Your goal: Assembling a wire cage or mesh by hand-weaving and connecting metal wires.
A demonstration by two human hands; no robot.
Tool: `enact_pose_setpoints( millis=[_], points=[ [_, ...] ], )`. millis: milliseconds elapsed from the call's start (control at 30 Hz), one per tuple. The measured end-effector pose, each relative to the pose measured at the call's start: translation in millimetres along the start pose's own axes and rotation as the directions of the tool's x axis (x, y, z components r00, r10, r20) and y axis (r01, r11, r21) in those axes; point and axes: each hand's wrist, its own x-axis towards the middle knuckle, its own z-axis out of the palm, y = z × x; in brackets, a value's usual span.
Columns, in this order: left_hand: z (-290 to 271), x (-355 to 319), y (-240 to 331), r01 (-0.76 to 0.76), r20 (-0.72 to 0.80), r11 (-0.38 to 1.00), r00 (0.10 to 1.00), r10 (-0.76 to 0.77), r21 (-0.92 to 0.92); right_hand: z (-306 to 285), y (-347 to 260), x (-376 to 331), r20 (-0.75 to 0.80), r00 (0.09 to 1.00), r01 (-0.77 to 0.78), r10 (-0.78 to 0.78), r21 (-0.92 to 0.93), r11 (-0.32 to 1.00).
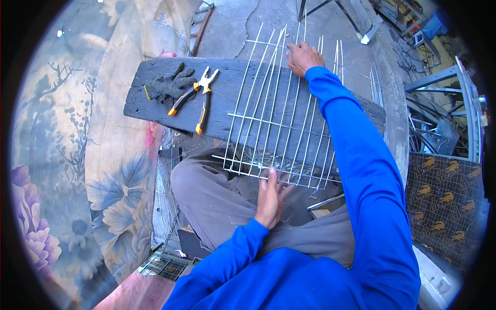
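Observation:
A grid of thin metal wires point(279, 124) rests over a dark wooden plank point(219, 121), its long rods sticking out past the far side. At the grid's far end, my right hand point(305, 58) has its fingers closed on the wires; exactly which wire is pinched is hard to make out. My left hand point(271, 201) is by the near edge, thumb up against the lower cross wires and its other fingers spread, slightly blurred. Left of the grid, pliers with orange and black handles point(202, 101) lie open-jawed beside a dark grey work glove point(169, 83).
A floral cloth sheet point(108, 155) hangs or lies along the left. Metal frames point(460, 103) stand at the right, above a dark patterned board point(444, 199). Metal legs point(341, 13) rise at the far side. Wire offcuts and a metal bar point(325, 202) lie below the plank.

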Motion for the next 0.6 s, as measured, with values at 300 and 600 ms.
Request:
enact_pose_setpoints(
  millis=[300, 600],
  points=[
    [-6, 31, -12, -0.131, 0.057, 0.991, 0.990, 0.132, -0.021, 10, 7, 7, -0.053, 0.997, 0.051, -0.054, -0.051, 0.997],
    [-7, 34, -18, -0.138, 0.086, 0.990, 0.986, 0.141, -0.040, 19, 15, -2, -0.062, 0.991, 0.119, -0.122, -0.054, 0.991]
  ],
)
